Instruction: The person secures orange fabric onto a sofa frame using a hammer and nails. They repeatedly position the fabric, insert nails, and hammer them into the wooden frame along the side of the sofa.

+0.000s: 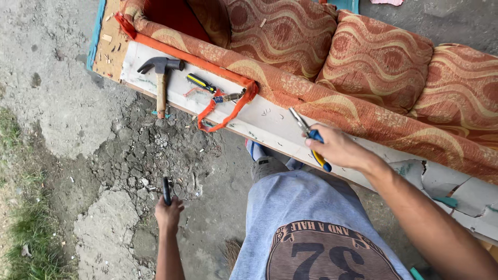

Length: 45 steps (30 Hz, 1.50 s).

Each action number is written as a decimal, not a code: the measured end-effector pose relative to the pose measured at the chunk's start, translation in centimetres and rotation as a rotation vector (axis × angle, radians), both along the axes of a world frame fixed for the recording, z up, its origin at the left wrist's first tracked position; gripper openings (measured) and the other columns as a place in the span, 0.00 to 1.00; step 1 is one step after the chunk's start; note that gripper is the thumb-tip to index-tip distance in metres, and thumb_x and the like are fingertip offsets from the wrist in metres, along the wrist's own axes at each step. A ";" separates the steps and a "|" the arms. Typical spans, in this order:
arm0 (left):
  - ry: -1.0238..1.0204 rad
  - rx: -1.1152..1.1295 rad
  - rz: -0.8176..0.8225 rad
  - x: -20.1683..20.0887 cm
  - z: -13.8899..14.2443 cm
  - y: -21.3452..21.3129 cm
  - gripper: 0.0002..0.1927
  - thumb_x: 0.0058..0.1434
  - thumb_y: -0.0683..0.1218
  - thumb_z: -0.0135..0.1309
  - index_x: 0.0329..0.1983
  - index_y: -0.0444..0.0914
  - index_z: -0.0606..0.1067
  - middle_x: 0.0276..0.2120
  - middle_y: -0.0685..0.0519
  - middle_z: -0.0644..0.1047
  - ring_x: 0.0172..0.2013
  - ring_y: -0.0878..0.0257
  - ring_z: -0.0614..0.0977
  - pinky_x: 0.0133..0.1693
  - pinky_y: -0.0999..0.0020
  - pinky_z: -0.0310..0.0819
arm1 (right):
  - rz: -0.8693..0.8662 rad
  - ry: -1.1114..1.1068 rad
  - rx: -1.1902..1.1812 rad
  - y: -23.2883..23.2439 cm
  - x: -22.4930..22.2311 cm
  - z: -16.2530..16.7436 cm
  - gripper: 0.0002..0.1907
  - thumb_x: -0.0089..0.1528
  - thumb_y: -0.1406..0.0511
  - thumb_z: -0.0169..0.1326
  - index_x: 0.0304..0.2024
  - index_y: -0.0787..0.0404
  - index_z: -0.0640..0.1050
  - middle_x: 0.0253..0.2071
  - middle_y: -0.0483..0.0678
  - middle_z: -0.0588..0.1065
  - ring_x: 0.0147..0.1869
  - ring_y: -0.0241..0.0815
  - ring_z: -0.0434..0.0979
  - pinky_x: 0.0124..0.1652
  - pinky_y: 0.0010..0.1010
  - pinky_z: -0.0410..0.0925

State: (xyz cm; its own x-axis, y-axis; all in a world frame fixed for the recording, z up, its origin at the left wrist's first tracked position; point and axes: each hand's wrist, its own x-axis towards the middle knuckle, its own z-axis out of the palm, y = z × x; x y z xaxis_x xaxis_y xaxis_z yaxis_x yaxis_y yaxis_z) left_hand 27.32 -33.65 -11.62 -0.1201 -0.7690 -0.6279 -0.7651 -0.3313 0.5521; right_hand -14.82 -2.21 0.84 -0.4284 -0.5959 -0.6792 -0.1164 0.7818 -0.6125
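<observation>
My right hand [337, 148] grips pliers [309, 136] mid-frame at the sofa frame [270, 122]; left hand [168, 212] clutches a dark handle [166, 190] lower left. Best keep the plier tips square on the board.

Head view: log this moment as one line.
right hand: grips blue-yellow pliers at sofa frame board | left hand: holds dark handle | hammer, screwdriver on board
</observation>
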 end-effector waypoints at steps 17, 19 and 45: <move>0.496 -0.334 -0.699 -22.1 4.9 3.1 0.10 0.67 0.43 0.56 0.51 0.36 0.78 0.28 0.49 0.78 0.28 0.62 0.80 0.33 0.64 0.74 | 0.334 -0.113 0.519 -12.0 -11.6 -4.3 0.12 0.66 0.63 0.55 0.39 0.68 0.80 0.31 0.53 0.82 0.28 0.44 0.77 0.27 0.38 0.67; 0.461 -0.306 -0.725 -22.1 5.0 2.7 0.13 0.66 0.42 0.56 0.53 0.36 0.77 0.27 0.48 0.78 0.27 0.60 0.80 0.33 0.63 0.74 | 0.348 -0.164 0.584 -13.1 -12.1 -4.1 0.09 0.66 0.64 0.55 0.40 0.65 0.78 0.31 0.52 0.82 0.27 0.42 0.76 0.25 0.35 0.67; 0.270 -0.211 -0.639 -18.7 3.2 -3.6 0.10 0.67 0.47 0.54 0.42 0.35 0.78 0.26 0.47 0.78 0.26 0.61 0.79 0.32 0.63 0.72 | 0.959 0.718 0.414 -12.3 -10.5 -1.4 0.22 0.66 0.49 0.47 0.50 0.58 0.72 0.42 0.56 0.74 0.42 0.48 0.79 0.36 0.41 0.73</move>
